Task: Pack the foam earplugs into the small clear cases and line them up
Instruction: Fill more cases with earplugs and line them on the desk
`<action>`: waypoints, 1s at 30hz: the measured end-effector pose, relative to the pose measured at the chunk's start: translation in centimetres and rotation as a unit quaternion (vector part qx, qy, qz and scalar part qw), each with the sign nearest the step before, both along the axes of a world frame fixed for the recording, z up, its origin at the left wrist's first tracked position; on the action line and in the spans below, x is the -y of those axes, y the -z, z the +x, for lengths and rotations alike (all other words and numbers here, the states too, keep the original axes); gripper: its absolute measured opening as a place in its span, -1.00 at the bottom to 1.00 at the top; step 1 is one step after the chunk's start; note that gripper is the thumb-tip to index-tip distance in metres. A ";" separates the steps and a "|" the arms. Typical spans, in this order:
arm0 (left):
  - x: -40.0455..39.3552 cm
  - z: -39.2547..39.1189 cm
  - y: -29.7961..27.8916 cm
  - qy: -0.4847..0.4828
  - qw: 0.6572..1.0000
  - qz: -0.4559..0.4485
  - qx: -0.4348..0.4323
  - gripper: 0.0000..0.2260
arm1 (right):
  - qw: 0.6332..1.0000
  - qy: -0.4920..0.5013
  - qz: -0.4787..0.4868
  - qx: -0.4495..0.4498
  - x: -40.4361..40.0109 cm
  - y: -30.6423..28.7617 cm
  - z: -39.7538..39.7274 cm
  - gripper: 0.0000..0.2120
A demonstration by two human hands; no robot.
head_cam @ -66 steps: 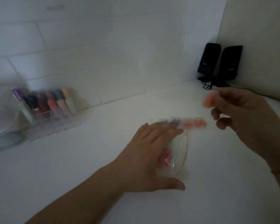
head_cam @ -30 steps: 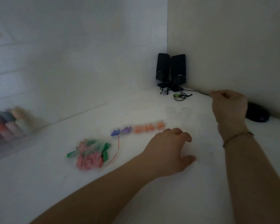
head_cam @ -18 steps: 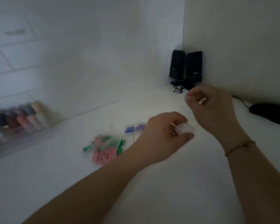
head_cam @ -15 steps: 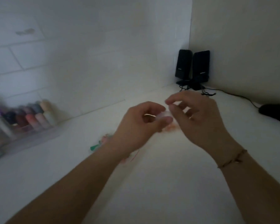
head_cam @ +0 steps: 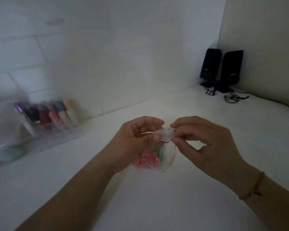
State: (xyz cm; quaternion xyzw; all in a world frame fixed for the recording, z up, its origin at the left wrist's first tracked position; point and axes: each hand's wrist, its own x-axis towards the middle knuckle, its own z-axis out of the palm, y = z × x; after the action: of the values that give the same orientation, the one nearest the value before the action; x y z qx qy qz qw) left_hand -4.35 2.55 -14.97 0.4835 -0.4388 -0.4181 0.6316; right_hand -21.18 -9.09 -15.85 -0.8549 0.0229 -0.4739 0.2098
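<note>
A small clear case (head_cam: pixel 165 135) is held in the air between both hands at the middle of the view. My left hand (head_cam: pixel 137 139) pinches its left side with thumb and fingers. My right hand (head_cam: pixel 202 140) pinches its right side. Whether the case holds anything is too blurred to tell. On the white counter (head_cam: pixel 157 197) beneath the hands lies a clear zip bag (head_cam: pixel 150 160) with pink and green foam earplugs, partly hidden by my left hand. The row of filled cases is out of sight behind my hands.
A clear organiser (head_cam: pixel 47 124) with several coloured tubes stands at the left by the tiled wall. Two black speakers (head_cam: pixel 221 70) with cables (head_cam: pixel 232 97) stand in the far right corner.
My left hand picked up a clear case from the counter and both hands came together on it. The view swung left, so the bag now lies under the hands.
</note>
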 end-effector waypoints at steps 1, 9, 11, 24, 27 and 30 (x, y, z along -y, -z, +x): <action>-0.1 0.1 0.2 -0.002 1.000 0.003 0.004 -0.55 | 1.000 0.002 -0.009 -0.001 0.0 0.1 0.2 -0.97; -0.6 0.1 0.6 -0.033 0.999 0.013 -0.022 -0.71 | 0.994 0.023 -0.105 -0.013 -0.4 -0.3 0.7 -0.93; -0.6 -0.1 0.6 -0.028 0.999 0.007 -0.032 -0.69 | 0.995 0.018 -0.098 -0.015 -0.4 -0.4 0.6 -0.92; -0.7 -1.4 0.5 0.011 0.994 -0.004 0.105 -0.48 | 0.997 0.038 -0.059 -0.031 -1.3 -0.1 0.9 -0.90; -0.8 0.3 0.2 -0.014 0.995 -0.019 0.093 -0.64 | 1.000 0.016 -0.020 -0.007 -1.2 -0.2 0.6 -0.82; -1.2 3.2 -0.3 -0.066 0.996 0.000 0.058 -0.72 | 0.999 0.033 0.030 -0.015 -0.3 -0.4 -0.1 -0.80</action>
State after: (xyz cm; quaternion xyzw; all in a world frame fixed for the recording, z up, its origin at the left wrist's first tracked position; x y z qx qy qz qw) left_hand -1.16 3.80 -14.65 0.5345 -0.4421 -0.3470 0.6312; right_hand -21.27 -8.76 -15.48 -0.8541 0.0680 -0.4668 0.2190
